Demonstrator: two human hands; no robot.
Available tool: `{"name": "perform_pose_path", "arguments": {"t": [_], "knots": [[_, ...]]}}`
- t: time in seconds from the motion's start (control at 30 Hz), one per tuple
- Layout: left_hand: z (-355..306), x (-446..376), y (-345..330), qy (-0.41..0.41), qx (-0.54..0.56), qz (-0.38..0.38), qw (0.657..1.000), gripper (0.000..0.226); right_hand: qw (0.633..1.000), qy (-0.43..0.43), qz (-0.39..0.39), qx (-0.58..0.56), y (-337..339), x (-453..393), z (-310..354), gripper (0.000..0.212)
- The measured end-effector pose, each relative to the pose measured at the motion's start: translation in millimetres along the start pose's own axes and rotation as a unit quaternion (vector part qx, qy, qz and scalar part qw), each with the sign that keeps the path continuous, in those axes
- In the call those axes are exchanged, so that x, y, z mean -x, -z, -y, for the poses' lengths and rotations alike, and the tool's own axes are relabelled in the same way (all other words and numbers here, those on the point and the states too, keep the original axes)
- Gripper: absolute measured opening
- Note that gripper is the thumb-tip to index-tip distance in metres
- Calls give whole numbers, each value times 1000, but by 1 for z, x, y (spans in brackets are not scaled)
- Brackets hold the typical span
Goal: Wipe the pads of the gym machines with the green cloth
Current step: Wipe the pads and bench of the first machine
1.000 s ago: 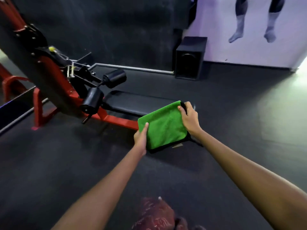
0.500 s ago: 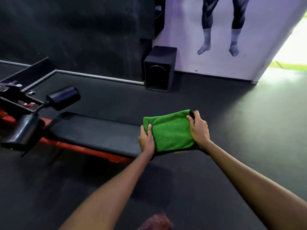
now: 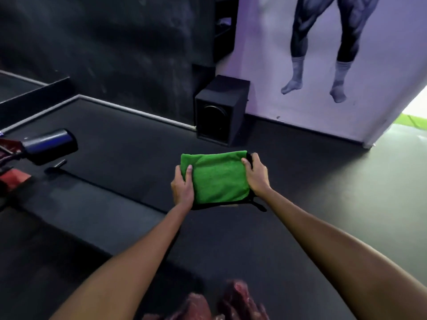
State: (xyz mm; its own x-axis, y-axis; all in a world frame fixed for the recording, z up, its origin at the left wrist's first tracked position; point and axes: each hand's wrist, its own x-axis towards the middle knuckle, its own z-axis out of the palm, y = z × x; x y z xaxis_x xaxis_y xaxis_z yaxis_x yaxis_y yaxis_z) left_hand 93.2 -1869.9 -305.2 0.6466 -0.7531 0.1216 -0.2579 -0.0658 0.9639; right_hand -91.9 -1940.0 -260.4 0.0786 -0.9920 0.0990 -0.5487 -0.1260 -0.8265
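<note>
While gripped by both hands (image 3: pixel 183 189), green cloth (image 3: pixel 218 179).

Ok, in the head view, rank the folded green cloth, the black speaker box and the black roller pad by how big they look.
1. Folded green cloth, though nearest the camera.
2. Black speaker box.
3. Black cylindrical roller pad.

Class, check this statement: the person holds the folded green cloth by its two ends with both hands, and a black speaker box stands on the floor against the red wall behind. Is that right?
One detail is wrong. The black speaker box stands against dark and pale purple walls, not a red one, as the head view shows. Otherwise correct: the left hand and right hand hold the folded green cloth by its ends.
</note>
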Motion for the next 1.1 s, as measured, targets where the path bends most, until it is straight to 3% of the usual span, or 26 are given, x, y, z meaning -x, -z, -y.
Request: {"name": "perform_pose_path", "arguments": {"t": [0.33,0.57,0.77,1.1], "knots": [[0,-112,-38,17,-48,-157,986,24,987,68,127,-72,-71,-161,7,22],[26,-219,-69,75,-46,-194,977,31,970,111,216,-28,-112,-278,17,13],[27,-290,-102,89,-33,-222,970,28,963,105,249,-3,-148,-384,28,21],[64,-420,-37,101,-60,-379,918,20,904,161,394,-48,-330,-489,101,19]]}}
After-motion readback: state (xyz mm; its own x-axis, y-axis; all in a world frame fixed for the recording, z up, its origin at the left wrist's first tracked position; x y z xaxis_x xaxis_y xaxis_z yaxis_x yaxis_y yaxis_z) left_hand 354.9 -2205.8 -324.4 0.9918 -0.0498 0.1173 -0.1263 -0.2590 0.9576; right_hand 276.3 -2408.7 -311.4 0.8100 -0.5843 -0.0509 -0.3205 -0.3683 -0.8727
